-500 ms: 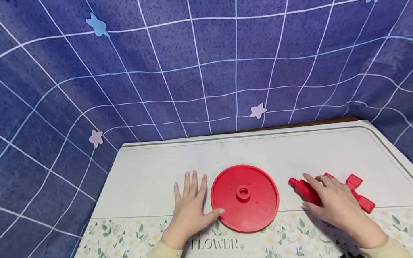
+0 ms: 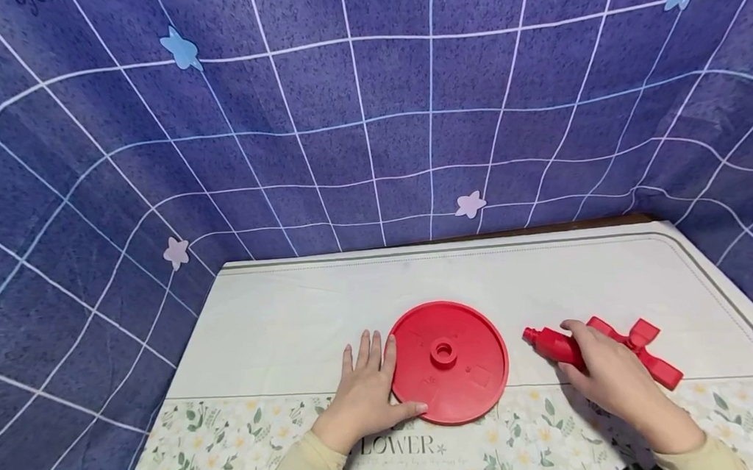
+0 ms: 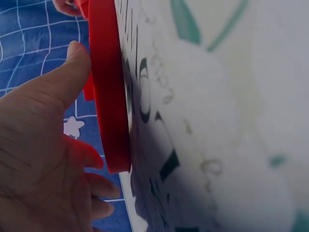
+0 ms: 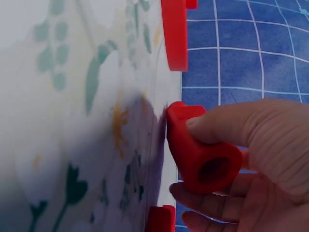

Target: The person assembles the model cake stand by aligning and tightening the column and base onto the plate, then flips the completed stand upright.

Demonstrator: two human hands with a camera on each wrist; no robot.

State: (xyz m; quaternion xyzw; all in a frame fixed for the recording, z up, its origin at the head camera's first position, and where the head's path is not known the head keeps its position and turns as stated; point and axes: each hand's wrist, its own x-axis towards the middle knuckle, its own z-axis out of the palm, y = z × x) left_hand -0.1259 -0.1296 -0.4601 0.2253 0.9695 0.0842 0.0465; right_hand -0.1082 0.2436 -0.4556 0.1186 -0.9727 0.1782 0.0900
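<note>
A round red plastic disc with a raised rim and a hollow centre hub lies flat on the table. My left hand is at its left side, fingers spread and mostly straight, thumb over the near-left rim; the left wrist view shows the thumb close against the disc's edge. To the right, my right hand holds a red bottle-shaped piece with a narrow neck pointing left. In the right wrist view the thumb presses on this hollow-ended piece, fingers curled on its other side.
Just beyond my right hand lies a red piece with several flared arms, partly behind the fingers. A flowered cloth covers the near part of the white table. A blue gridded curtain hangs behind and along both sides.
My left hand has moved right and slightly nearer, onto the disc's left rim. My right fingers have closed around the bottle-shaped piece, which has shifted slightly left.
</note>
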